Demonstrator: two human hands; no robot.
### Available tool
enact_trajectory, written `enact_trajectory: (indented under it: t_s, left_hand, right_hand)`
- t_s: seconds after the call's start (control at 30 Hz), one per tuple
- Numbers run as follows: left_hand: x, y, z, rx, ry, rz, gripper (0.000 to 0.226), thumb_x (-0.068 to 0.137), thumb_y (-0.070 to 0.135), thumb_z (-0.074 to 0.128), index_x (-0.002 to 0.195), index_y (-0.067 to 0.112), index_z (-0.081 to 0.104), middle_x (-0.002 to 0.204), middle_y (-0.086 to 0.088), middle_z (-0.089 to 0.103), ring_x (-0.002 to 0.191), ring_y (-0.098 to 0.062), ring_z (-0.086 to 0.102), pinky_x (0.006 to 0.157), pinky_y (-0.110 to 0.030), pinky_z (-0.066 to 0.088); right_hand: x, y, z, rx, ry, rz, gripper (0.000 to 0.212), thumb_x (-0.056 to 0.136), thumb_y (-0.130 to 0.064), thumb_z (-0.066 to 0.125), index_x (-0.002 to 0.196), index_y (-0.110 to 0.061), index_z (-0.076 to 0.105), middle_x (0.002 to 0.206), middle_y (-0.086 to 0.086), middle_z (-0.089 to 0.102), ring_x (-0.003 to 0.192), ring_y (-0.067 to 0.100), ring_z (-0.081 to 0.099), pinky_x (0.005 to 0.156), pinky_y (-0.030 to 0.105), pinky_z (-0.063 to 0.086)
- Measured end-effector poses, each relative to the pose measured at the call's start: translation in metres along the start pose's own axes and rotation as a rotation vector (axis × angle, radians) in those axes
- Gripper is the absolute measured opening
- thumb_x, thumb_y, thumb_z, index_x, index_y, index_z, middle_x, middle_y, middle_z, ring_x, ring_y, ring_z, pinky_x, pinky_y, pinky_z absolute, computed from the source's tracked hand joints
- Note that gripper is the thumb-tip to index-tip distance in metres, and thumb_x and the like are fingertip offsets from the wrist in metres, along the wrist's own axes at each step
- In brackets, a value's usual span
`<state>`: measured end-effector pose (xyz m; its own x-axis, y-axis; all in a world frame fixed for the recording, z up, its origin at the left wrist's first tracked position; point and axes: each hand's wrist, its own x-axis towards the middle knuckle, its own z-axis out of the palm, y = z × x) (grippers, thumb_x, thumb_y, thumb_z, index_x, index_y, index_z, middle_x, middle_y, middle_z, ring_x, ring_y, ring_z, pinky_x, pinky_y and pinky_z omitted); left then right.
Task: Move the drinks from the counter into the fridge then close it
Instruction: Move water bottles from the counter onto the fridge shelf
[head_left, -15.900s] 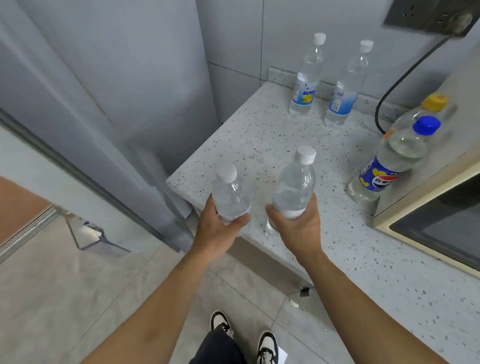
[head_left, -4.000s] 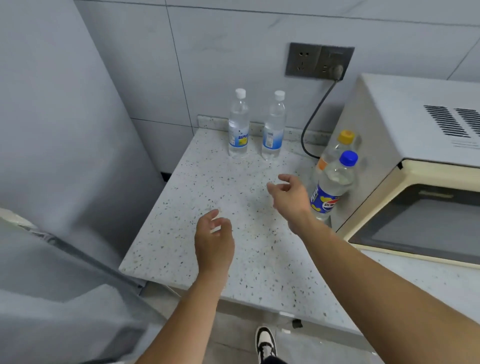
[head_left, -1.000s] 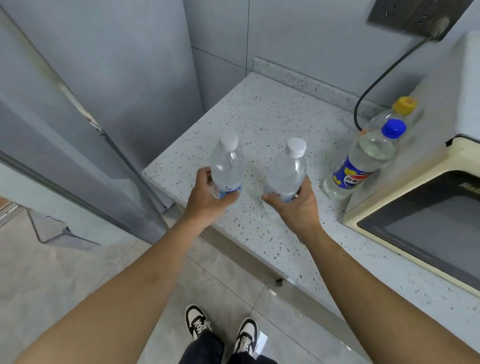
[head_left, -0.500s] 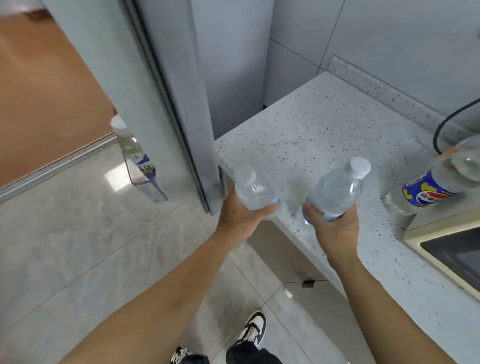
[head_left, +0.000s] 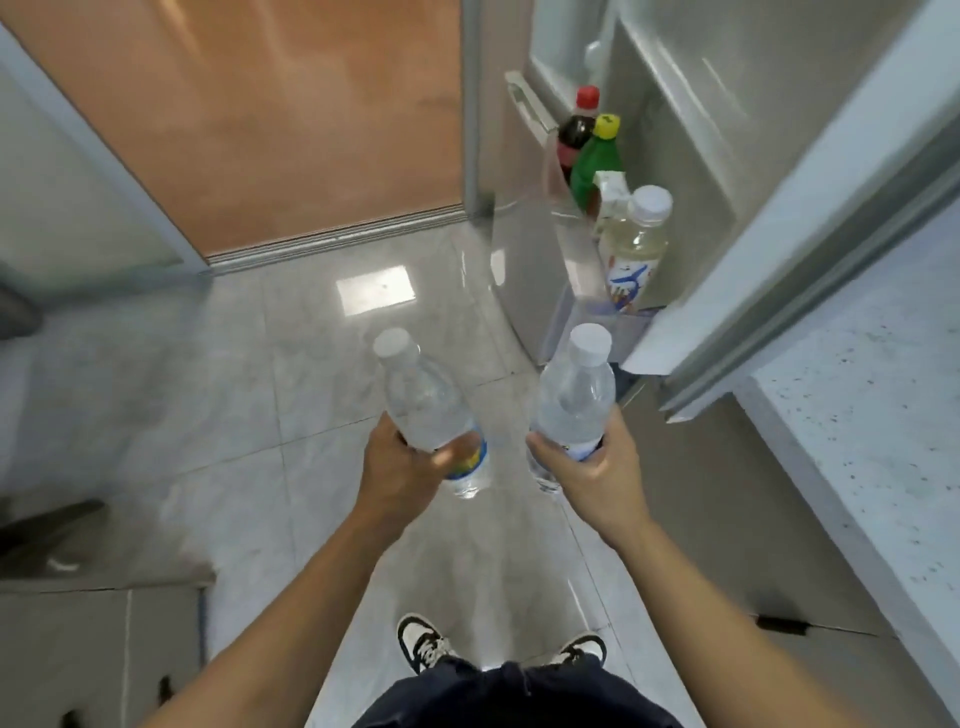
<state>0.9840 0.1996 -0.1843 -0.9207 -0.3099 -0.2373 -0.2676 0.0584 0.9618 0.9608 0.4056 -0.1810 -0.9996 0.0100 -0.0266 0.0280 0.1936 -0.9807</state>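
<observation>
Since half-second-earlier view: both water bottles lifted clear of tabletop (head_left: 878, 415), carried toward open fridge door shelf (head_left: 597, 317).
Left hand (head_left: 400, 467) gripped left water bottle (head_left: 426, 410); right hand (head_left: 592, 467) gripped right water bottle (head_left: 574, 405).
Both bottles over floor, short of shelf.
Shelf already held pale drink bottle (head_left: 636, 244).
Judgement: placement pending; door closing not yet due.

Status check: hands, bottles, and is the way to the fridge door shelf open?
Left hand grips one water bottle, right hand grips the other. Fridge door open, door shelf already holds other drinks. Nothing between bottles and shelf.
</observation>
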Motion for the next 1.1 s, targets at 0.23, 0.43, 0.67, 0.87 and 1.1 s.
enact_trajectory:
  t_s: [0.23,0.43,0.67,0.87,1.1]
  left_hand:
    - [0.023,0.003,-0.122,-0.164,0.244,-0.112,0.045,0.059,0.040,0.087,0.099,0.034,0.065,0.086,0.017,0.074,0.080,0.000,0.070,0.056,-0.012,0.052]
    - [0.073,0.029,-0.175,-0.434,0.270,-0.273,0.037,0.080,0.040,0.074,0.110,0.021,0.065,0.096,-0.008,0.077,0.084,-0.026,0.075,0.074,-0.041,0.061]
    - [0.173,0.073,-0.202,-0.549,0.051,-0.317,0.070,0.075,0.053,0.068,0.131,0.014,0.056,0.115,-0.019,0.070,0.096,-0.034,0.070,0.087,-0.049,0.057]
    - [0.282,0.113,-0.201,-0.441,-0.052,-0.243,0.056,0.083,0.048,0.067,0.123,0.009,0.061,0.103,-0.017,0.074,0.086,-0.031,0.074,0.067,-0.037,0.060]
    - [0.402,0.154,-0.169,-0.315,-0.117,-0.205,0.053,0.076,0.047,0.073,0.114,0.014,0.060,0.089,-0.011,0.075,0.077,-0.025,0.074,0.063,-0.033,0.059]
  right_hand:
    - [0.025,-0.042,0.136,0.042,-0.176,-0.036,0.035,0.076,-0.009,0.083,0.106,-0.015,0.064,0.092,-0.001,0.072,0.082,0.009,0.070,0.067,0.017,0.052]
    - [0.069,-0.072,0.206,0.155,-0.278,0.089,0.041,0.068,-0.029,0.080,0.105,-0.019,0.068,0.088,-0.002,0.076,0.078,0.011,0.073,0.062,0.017,0.053]
    - [0.169,-0.093,0.254,0.263,-0.336,0.188,0.057,0.058,-0.043,0.077,0.109,-0.018,0.067,0.097,0.009,0.076,0.089,0.028,0.074,0.077,0.040,0.061]
    - [0.272,-0.103,0.273,0.344,-0.330,0.280,0.061,0.059,-0.043,0.078,0.112,-0.016,0.066,0.101,0.013,0.075,0.094,0.034,0.073,0.088,0.051,0.058]
    - [0.384,-0.113,0.271,0.393,-0.245,0.313,0.045,0.067,-0.033,0.072,0.107,-0.015,0.068,0.099,0.015,0.076,0.091,0.034,0.074,0.084,0.047,0.058]
